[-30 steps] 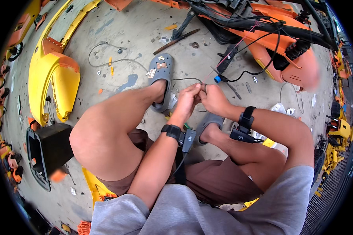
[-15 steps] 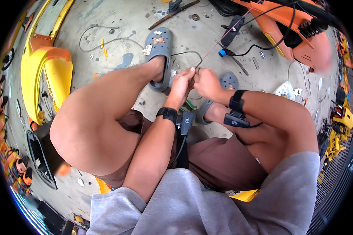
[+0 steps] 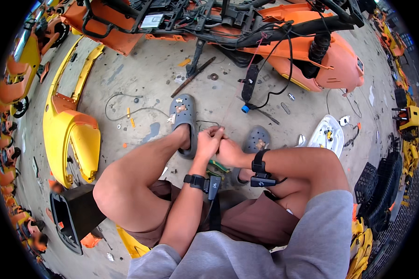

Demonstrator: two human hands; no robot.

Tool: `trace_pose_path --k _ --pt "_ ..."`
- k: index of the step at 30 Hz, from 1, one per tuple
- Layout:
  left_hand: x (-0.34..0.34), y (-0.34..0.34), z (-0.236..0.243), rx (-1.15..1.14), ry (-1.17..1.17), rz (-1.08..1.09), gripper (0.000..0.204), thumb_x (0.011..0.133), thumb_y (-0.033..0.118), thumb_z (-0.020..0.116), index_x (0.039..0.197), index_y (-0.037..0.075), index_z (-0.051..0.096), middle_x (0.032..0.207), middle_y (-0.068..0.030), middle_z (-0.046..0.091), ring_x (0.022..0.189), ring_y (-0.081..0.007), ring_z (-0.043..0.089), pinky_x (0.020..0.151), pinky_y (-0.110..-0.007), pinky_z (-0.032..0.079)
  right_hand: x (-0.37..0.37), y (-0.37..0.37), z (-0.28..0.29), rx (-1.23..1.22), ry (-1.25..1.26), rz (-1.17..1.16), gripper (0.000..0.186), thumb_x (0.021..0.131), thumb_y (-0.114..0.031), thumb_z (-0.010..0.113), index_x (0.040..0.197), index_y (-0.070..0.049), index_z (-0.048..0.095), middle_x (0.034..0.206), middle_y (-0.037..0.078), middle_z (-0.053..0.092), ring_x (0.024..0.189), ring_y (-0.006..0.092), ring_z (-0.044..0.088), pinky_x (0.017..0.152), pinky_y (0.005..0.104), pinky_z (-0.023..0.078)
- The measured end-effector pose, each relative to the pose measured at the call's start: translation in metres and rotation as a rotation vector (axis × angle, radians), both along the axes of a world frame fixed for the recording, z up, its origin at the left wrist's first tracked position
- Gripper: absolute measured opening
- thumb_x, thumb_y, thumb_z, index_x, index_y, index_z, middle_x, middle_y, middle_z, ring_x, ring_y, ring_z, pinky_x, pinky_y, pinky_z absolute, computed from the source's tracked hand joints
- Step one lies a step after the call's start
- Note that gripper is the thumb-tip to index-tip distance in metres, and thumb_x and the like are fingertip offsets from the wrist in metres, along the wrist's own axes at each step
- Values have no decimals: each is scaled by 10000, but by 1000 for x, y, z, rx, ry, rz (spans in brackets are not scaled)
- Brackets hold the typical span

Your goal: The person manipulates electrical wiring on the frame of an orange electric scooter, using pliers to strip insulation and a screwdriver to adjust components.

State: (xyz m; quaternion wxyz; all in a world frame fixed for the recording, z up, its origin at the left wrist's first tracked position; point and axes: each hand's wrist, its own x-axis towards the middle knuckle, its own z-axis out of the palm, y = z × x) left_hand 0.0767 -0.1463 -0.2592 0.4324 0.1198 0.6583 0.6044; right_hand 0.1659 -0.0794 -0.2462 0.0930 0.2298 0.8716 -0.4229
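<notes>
My left hand (image 3: 208,142) and my right hand (image 3: 230,152) meet between my knees, above the floor. Fingers and thumb of the left hand pinch a thin dark cable (image 3: 208,122), whose end is hidden in the grip. Curled into a fist against it, the right hand hides whatever it holds. A thin reddish string (image 3: 253,59) comes down from the vehicle frame (image 3: 265,41) toward my fingertips; its lower part is too faint to follow. Black straps with small boxes circle both wrists. A green and yellow strip (image 3: 218,166) lies below the hands.
An orange body panel (image 3: 333,63) and a black part with a blue cap (image 3: 249,86) are ahead. Yellow fairing (image 3: 77,135) lies left, a white tray (image 3: 319,135) right. A rusty rod (image 3: 193,76) and grey cable (image 3: 125,111) rest on the concrete. My feet wear grey clogs (image 3: 184,111).
The view has tilted up, bringing the vehicle frame into sight, and everything sits lower in the picture. My hands stay together; the right fist has turned slightly and sits lower against the left.
</notes>
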Motion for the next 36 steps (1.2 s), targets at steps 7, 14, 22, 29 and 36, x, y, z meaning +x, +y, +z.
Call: trace_pose_path --k 7,14,22,29,36 --pt "-1 -3 -11 238 -440 245 256 957 110 512 1120 -78 571 777 -91 646 626 -140 588 604 -262 486 5 62 59 -695 -197 -144 487 849 -228 653 1243 38 545 999 118 681 537 128 604 477 256 490" --pt "8 -6 0 141 -306 21 284 994 148 430 1158 -60 531 625 -1 462 488 -109 437 501 -261 404 -4 126 72 -636 -31 -393 458 901 -255 591 1272 2 518 986 99 678 597 151 612 485 281 485" --pt "5 -2 17 25 -328 -25 186 1005 164 380 1057 41 509 575 43 282 440 -74 241 422 -266 237 -30 101 34 -363 22 -229 311 950 -241 503 1143 -10 585 950 89 674 658 176 658 509 302 524" --pt "13 6 8 46 -459 -120 152 981 176 435 971 51 520 543 53 252 416 -67 207 395 -258 166 -15 105 18 -589 4 -516 267 987 -221 410 1074 -11 551 945 103 686 735 188 664 602 308 524" --pt "29 16 -11 -47 57 -37 272 962 256 493 991 -1 576 642 -32 527 489 -107 431 451 -288 340 -27 103 32 -611 -25 -563 285 991 -242 441 1092 -3 557 920 145 681 779 196 667 658 302 529"
